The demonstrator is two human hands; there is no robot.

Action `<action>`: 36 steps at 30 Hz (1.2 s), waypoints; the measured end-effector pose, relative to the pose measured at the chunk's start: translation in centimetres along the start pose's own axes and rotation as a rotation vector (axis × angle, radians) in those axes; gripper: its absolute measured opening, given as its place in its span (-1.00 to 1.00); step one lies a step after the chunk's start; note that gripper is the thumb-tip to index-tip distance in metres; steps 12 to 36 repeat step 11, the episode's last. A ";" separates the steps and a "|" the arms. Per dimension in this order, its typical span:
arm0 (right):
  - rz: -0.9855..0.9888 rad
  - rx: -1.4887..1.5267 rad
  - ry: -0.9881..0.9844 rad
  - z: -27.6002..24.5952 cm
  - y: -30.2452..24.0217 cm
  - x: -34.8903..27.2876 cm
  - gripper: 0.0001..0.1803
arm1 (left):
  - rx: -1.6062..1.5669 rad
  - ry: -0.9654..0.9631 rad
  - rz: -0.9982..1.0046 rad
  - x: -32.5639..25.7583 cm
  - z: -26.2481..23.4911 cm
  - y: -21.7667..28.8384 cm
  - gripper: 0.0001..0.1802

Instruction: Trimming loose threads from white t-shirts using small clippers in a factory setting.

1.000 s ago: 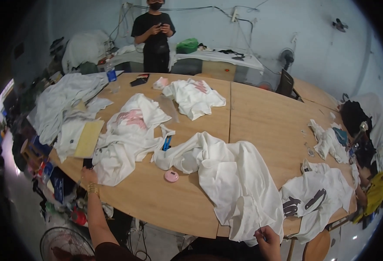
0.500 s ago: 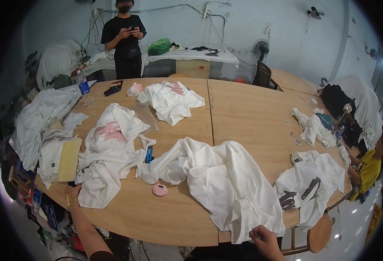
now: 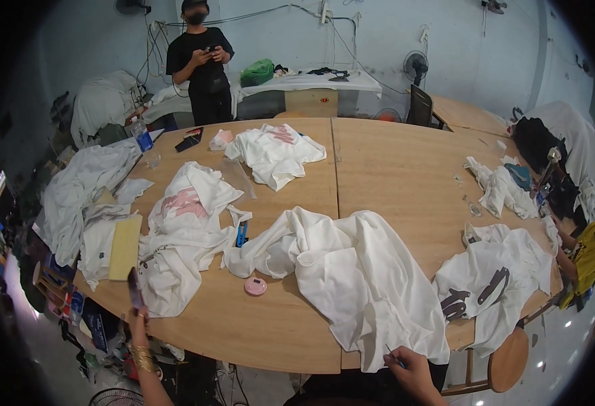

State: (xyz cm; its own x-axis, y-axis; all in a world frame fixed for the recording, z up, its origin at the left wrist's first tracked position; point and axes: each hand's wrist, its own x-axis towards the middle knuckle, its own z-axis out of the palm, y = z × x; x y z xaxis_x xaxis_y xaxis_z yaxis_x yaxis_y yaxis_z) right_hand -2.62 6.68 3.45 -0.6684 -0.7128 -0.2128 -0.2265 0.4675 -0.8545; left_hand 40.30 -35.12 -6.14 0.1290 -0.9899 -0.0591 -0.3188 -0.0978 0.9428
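Observation:
My left hand [image 3: 139, 315], with gold bracelets at the wrist, is closed on a slim dark phone [image 3: 135, 287], held edge-on beside the table's front left rim. Next to it lie a yellow pad [image 3: 125, 249] and a white garment with a pink print [image 3: 181, 202]. At the lower right, my right hand [image 3: 409, 371] pinches a thin, dark pointed tool [image 3: 393, 354] whose exact kind I cannot make out. The tool's tip is at the lower edge of a large white cloth [image 3: 341, 260], which is spread in folds toward the table's front edge.
On the wooden table [image 3: 392, 159] are a pink round gadget [image 3: 255, 286], a blue cutter [image 3: 242, 234], a water bottle [image 3: 141, 133] and more white garments [image 3: 278, 154]. A person in black [image 3: 201, 64] stands beyond; another in yellow [image 3: 585, 260] is at right. A stool [image 3: 508, 358] stands lower right.
My left hand has drawn back from the garments' edge and lifted, with the phone now showing in it. My right hand stays by the large white cloth. The whole view has shifted slightly.

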 end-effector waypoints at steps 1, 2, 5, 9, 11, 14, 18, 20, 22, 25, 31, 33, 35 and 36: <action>-0.076 -0.011 0.013 0.1 0.7 0.3 -0.80 | -0.043 -0.074 0.042 -2.1 0.9 0.9 -0.48; -0.078 -0.009 0.012 0.2 0.9 0.7 -0.80 | -0.076 -0.168 0.072 -5.6 3.3 3.6 -0.36; -0.038 0.201 0.007 1.0 -0.1 1.8 -0.72 | 0.119 -0.496 0.226 -11.1 9.4 3.6 -0.22; 0.052 0.579 -0.055 0.8 -1.2 2.2 -0.54 | 0.125 -1.080 0.529 -22.4 19.4 10.1 -0.06; 0.159 0.539 -0.022 -0.4 0.3 1.1 -0.59 | 0.145 -1.197 0.660 -25.2 21.7 11.3 -0.04; 0.159 0.539 -0.022 -0.4 0.3 1.1 -0.59 | 0.145 -1.197 0.660 -25.2 21.7 11.3 -0.04; 0.159 0.539 -0.022 -0.4 0.3 1.1 -0.59 | 0.145 -1.197 0.660 -25.2 21.7 11.3 -0.04; 0.159 0.539 -0.022 -0.4 0.3 1.1 -0.59 | 0.145 -1.197 0.660 -25.2 21.7 11.3 -0.04; 0.159 0.539 -0.022 -0.4 0.3 1.1 -0.59 | 0.145 -1.197 0.660 -25.2 21.7 11.3 -0.04; 0.159 0.539 -0.022 -0.4 0.3 1.1 -0.59 | 0.145 -1.197 0.660 -25.2 21.7 11.3 -0.04; 0.159 0.539 -0.022 -0.4 0.3 1.1 -0.59 | 0.145 -1.197 0.660 -25.2 21.7 11.3 -0.04; 0.159 0.539 -0.022 -0.4 0.3 1.1 -0.59 | 0.145 -1.197 0.660 -25.2 21.7 11.3 -0.04; 0.159 0.539 -0.022 -0.4 0.3 1.1 -0.59 | 0.145 -1.197 0.660 -25.2 21.7 11.3 -0.04; 0.159 0.539 -0.022 -0.4 0.3 1.1 -0.59 | 0.145 -1.197 0.660 -25.2 21.7 11.3 -0.04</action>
